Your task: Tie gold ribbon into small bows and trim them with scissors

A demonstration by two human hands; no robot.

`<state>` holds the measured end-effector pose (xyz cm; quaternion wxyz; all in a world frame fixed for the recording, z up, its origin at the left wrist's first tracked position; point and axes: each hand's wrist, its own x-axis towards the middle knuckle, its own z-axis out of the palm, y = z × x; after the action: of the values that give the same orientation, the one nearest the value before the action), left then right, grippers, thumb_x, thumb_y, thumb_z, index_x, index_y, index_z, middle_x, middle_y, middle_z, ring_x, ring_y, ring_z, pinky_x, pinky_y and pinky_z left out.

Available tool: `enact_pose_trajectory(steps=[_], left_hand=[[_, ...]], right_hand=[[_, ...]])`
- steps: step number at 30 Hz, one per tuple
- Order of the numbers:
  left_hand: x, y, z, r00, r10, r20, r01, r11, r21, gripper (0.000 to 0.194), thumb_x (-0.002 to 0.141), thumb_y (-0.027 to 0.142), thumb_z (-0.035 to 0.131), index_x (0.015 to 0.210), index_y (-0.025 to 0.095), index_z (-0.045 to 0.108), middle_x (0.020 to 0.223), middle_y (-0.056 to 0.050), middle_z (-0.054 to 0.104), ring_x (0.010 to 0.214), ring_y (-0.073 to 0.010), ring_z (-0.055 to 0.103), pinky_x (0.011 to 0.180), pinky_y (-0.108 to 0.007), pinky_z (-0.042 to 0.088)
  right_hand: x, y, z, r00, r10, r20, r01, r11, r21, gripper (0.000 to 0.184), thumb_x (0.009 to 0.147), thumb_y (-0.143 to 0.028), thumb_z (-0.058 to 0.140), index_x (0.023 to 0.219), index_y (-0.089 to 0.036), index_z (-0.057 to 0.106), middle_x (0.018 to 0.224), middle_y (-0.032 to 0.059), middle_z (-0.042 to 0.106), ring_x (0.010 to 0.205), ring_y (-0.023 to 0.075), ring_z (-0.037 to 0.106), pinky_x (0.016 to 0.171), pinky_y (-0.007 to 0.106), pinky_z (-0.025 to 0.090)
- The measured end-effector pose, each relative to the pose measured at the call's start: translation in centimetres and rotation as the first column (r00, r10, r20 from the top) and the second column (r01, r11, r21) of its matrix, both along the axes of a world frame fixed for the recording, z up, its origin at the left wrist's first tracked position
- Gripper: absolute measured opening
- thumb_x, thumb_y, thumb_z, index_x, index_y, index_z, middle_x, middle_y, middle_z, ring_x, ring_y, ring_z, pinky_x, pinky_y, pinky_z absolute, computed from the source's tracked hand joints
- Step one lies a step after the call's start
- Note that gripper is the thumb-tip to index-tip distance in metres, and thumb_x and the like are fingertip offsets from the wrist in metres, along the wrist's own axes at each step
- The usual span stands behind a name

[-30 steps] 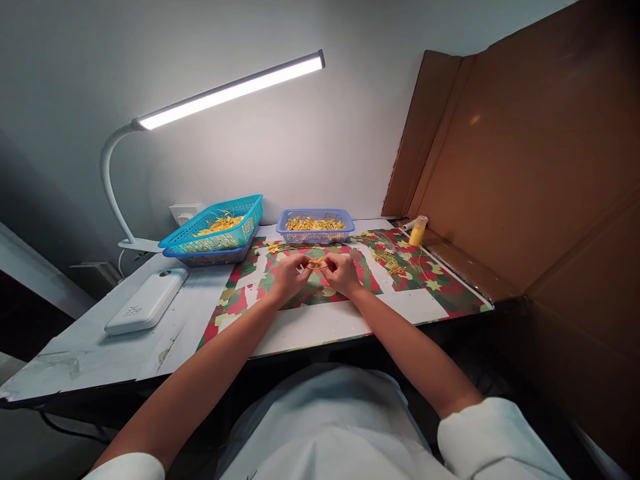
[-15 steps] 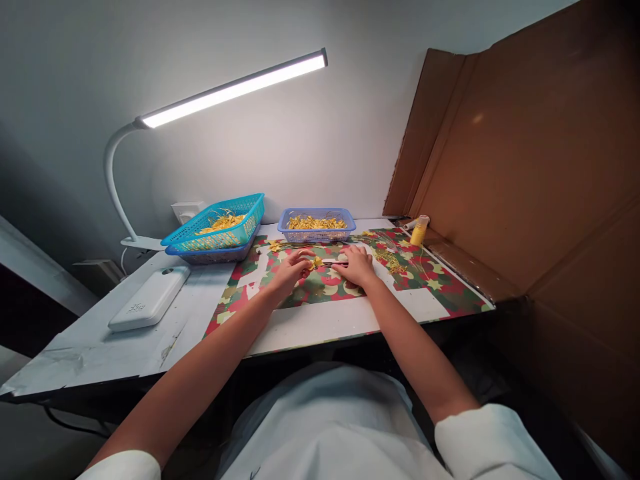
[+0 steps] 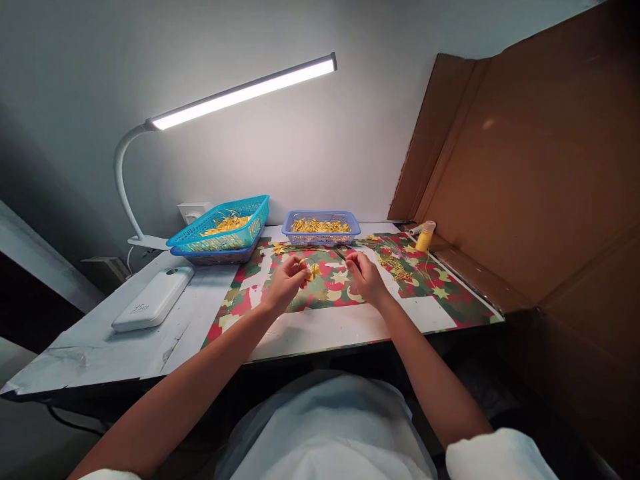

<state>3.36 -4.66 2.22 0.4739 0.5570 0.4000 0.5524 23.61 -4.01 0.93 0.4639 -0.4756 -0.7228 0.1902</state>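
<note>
My left hand (image 3: 286, 285) is closed in a pinch on a small yellow petal-like piece (image 3: 314, 272), which sticks out to the right of the fingertips. A thin wire-like strand curves above those fingers. My right hand (image 3: 366, 279) is closed around a slim tweezers-like tool (image 3: 340, 253), its tip pointing up and to the left, apart from the yellow piece. Both hands are above a patterned red and green sheet (image 3: 330, 293). More yellow pieces on thin stems (image 3: 285, 249) lie just behind the hands, and a tangle of yellow strands (image 3: 397, 268) lies to the right.
At the back stands a purple basket (image 3: 321, 240) of yellow pieces. A turquoise basket (image 3: 250, 227), tilted on a blue one (image 3: 220, 257), holds more. A white power bank (image 3: 153, 300) lies left, under a lamp (image 3: 245, 93). A yellow bottle (image 3: 425, 238) and cardboard (image 3: 540, 167) are right.
My hands have drawn apart. The tool has come away from the yellow piece and now points up-left instead of straight left. The view has shifted slightly.
</note>
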Motion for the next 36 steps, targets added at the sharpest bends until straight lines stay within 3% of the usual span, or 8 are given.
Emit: enact_pose_trajectory(steps=[3, 7, 16, 28, 36], left_hand=[[-0.4, -2.5, -0.5, 0.998, 0.040, -0.057, -0.038, 0.999, 0.038, 0.021, 0.065, 0.024, 0.065, 0.070, 0.020, 0.045, 0.055, 0.008, 0.045, 0.048, -0.0067, 0.042, 0.047, -0.019, 0.035], [-0.5, -5.3, -1.8, 0.996, 0.061, -0.066, -0.056, 0.996, 0.064, 0.020, 0.069, 0.027, 0.065, 0.075, 0.021, 0.047, 0.059, 0.006, 0.048, 0.051, -0.0078, 0.044, 0.048, -0.019, 0.036], [-0.1, -6.4, -3.1, 0.996, 0.088, 0.013, -0.088, 0.996, 0.025, 0.023, 0.069, 0.031, 0.067, 0.076, 0.020, 0.048, 0.066, 0.004, 0.049, 0.057, -0.0086, 0.047, 0.049, -0.019, 0.039], [0.0, -6.8, -3.3, 0.994, 0.096, 0.056, -0.096, 0.995, 0.006, 0.021, 0.068, 0.027, 0.068, 0.077, 0.021, 0.050, 0.069, 0.004, 0.049, 0.060, -0.0093, 0.049, 0.051, -0.020, 0.041], [0.1, -7.0, -3.2, 0.997, 0.080, -0.005, -0.080, 0.994, 0.073, 0.019, 0.073, 0.029, 0.067, 0.078, 0.020, 0.051, 0.070, 0.003, 0.051, 0.064, -0.0107, 0.051, 0.058, -0.022, 0.043]], right_hand=[[-0.5, -4.3, -0.6, 0.988, 0.151, 0.041, -0.152, 0.988, 0.020, 0.021, 0.091, -0.040, 0.046, 0.092, -0.021, 0.053, 0.078, 0.0027, 0.062, 0.065, 0.0153, 0.056, 0.060, 0.026, 0.043], [-1.8, -7.5, -1.8, 0.973, 0.126, 0.191, -0.125, 0.992, -0.016, 0.016, 0.090, -0.036, 0.048, 0.094, -0.022, 0.054, 0.084, 0.0044, 0.066, 0.072, 0.0170, 0.061, 0.065, 0.027, 0.044], [-2.3, -7.5, -2.2, 0.968, 0.089, 0.233, -0.083, 0.996, -0.034, 0.016, 0.090, -0.036, 0.046, 0.092, -0.022, 0.053, 0.083, 0.0041, 0.067, 0.071, 0.0169, 0.062, 0.064, 0.026, 0.043], [-2.2, -7.8, -2.1, 0.967, 0.060, 0.249, -0.055, 0.998, -0.027, 0.016, 0.089, -0.037, 0.047, 0.088, -0.022, 0.055, 0.080, 0.0033, 0.068, 0.068, 0.0167, 0.062, 0.062, 0.026, 0.041], [-2.2, -7.8, -2.2, 0.962, 0.042, 0.269, -0.031, 0.999, -0.045, 0.017, 0.089, -0.037, 0.048, 0.088, -0.022, 0.055, 0.079, 0.0030, 0.067, 0.068, 0.0166, 0.061, 0.062, 0.025, 0.040]])
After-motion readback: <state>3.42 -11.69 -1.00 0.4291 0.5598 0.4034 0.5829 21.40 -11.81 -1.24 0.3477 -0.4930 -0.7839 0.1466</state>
